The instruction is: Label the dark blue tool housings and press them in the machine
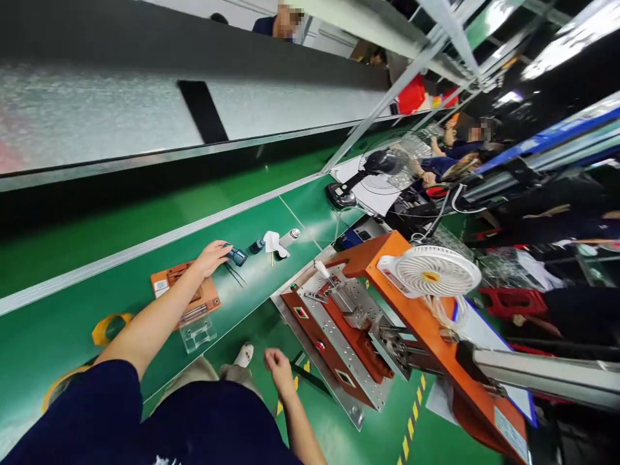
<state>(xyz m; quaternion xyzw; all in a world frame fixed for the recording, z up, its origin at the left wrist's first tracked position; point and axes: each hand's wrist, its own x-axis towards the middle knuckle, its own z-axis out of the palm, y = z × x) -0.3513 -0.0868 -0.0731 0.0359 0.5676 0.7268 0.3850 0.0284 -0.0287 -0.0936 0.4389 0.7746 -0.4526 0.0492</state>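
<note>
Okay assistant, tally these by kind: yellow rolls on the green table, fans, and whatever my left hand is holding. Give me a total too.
Yellow ring-shaped rolls: 2, the upper roll and the lower roll, partly hidden
Fans: 2, a round white plastic fan and a black desk fan
Dark blue-grey boxy part in the left hand: 1
Total: 5

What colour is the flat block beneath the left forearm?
The block is mostly orange, best seen in the head view.

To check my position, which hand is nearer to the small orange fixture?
Left: the left hand is at the far side of the orange fixture; the right hand is farther, off the green table.
</note>
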